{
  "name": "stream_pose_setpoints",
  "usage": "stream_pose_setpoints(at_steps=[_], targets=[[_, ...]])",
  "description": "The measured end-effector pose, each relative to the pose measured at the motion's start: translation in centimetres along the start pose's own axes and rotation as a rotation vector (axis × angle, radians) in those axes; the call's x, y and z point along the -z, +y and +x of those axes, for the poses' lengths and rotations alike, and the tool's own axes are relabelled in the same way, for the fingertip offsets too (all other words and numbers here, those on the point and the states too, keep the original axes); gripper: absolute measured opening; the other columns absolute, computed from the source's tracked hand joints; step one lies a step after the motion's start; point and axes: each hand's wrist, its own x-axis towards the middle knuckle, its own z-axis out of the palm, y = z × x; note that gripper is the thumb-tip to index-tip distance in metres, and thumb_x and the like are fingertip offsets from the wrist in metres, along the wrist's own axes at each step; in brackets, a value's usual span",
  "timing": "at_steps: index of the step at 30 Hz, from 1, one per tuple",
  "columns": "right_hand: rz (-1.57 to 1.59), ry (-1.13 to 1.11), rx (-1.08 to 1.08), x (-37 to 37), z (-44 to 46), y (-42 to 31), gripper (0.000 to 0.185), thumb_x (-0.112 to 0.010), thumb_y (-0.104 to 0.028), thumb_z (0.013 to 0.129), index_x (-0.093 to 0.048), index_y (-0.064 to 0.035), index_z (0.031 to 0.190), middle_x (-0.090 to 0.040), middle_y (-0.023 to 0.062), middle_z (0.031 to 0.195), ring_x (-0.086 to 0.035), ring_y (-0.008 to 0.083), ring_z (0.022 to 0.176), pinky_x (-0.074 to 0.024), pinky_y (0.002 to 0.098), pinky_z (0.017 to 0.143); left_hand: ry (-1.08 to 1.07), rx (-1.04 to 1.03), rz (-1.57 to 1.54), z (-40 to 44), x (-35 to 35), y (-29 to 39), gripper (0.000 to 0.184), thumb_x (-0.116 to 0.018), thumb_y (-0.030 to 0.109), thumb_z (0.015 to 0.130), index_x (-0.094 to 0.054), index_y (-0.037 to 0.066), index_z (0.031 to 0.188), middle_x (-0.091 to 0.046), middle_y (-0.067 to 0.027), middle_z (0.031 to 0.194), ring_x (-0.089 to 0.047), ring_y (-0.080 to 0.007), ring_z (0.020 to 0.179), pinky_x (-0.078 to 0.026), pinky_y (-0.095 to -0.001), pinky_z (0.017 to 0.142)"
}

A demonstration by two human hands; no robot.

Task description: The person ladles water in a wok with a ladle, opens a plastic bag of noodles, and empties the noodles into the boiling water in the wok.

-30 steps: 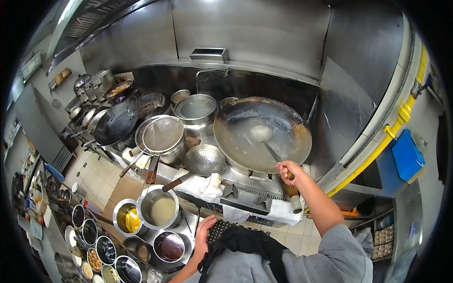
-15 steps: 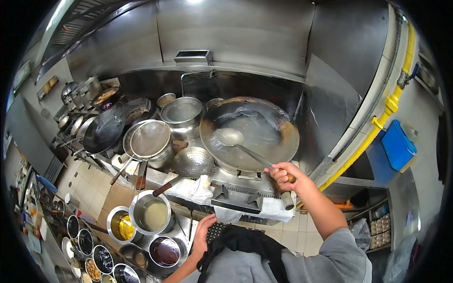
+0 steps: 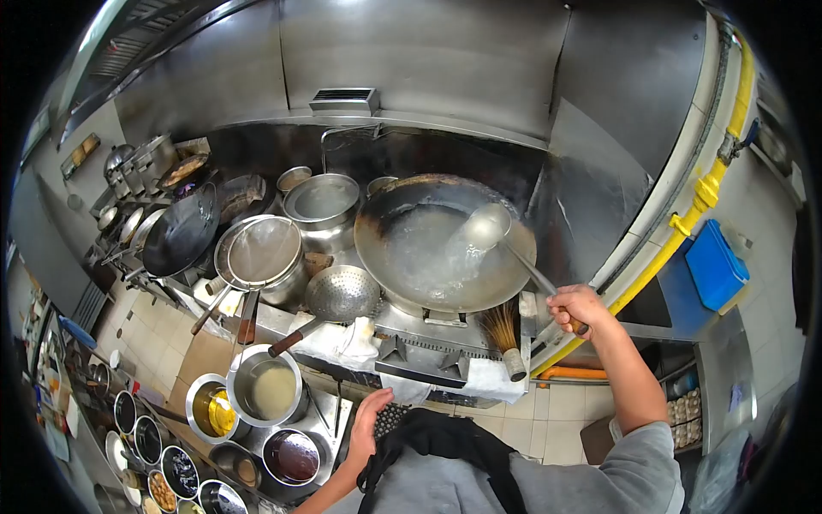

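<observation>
My right hand point(image 3: 575, 310) is wrapped round the handle of a ladle point(image 3: 486, 227). The ladle's bowl is tilted over the right part of a large wok point(image 3: 377, 261), with water point(image 3: 428, 248) spilling from it into the cloudy water below. Low by my apron hangs my left hand point(image 3: 368, 420), fingers stretched out and holding nothing. Beside it stand a pot of pale liquid point(image 3: 274, 394) and a pot of dark red sauce point(image 3: 293, 454). A bamboo wok brush point(image 3: 505, 338) leans at the wok's right front edge.
A perforated skimmer point(image 3: 342, 294) and a mesh strainer point(image 3: 265, 250) rest left of the wok. White cloths point(image 3: 360, 343) lie along the stove front. A yellow pipe point(image 3: 651, 261) runs down the right. Several sauce containers point(image 3: 180, 471) stand lower left.
My right hand has moved right, raising the ladle from the wok's middle to its right side and tilting it so water pours out. The wok brush has come into view. My left hand stays low.
</observation>
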Motion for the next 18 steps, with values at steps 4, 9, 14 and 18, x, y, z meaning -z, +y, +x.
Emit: stream_pose_setpoints(at_steps=[4, 9, 14, 18], targets=[[-0.299, 0.150, 0.112, 0.8, -1.6, -0.6, 0.012, -0.058, -0.004, 0.081, -0.051, -0.0010, 0.071, -0.048, 0.0026, 0.055, -0.046, 0.0101, 0.040, -0.0350, 0.0260, 0.032, -0.040, 0.003, -0.007, 0.2, -0.3, -0.1, 0.053, -0.069, 0.017, 0.075, -0.050, 0.002, 0.122, -0.048, -0.0169, 0.127, -0.052, -0.0284, 0.112, -0.043, -0.0352, 0.092], [-0.494, 0.257, 0.280, 2.1, 0.2, 0.7, 0.013, -0.061, -0.007, 0.078, -0.056, 0.0046, 0.078, -0.049, 0.0046, 0.051, -0.048, 0.0128, 0.041, -0.0368, 0.0296, 0.035, -0.046, 0.014, -0.129, 0.0, -0.7, 0.0, 0.065, -0.073, 0.016, 0.075, -0.040, 0.000, 0.129, -0.045, -0.0170, 0.129, -0.057, -0.0261, 0.106, -0.044, -0.0357, 0.091], [-0.877, 0.519, 0.524, 2.2, 5.6, 2.6, 0.022, -0.062, -0.011, 0.070, -0.058, 0.0065, 0.082, -0.061, 0.0263, 0.074, -0.061, 0.0407, 0.072, -0.0502, 0.0427, 0.070, -0.007, 0.037, -0.173, -0.8, -0.6, -0.6, 0.075, -0.075, 0.016, 0.073, -0.033, -0.001, 0.132, -0.045, -0.0176, 0.128, -0.058, -0.0252, 0.105, -0.044, -0.0355, 0.091], [-0.932, 0.577, 0.478, 0.8, 10.8, 5.0, 0.026, -0.059, -0.011, 0.069, -0.062, 0.0054, 0.088, -0.061, 0.0289, 0.086, -0.059, 0.0423, 0.091, -0.0471, 0.0452, 0.080, 0.037, 0.059, -0.183, -1.4, -0.3, -0.6, 0.074, -0.075, 0.017, 0.073, -0.035, -0.002, 0.131, -0.045, -0.0173, 0.128, -0.058, -0.0254, 0.105, -0.045, -0.0357, 0.091]])
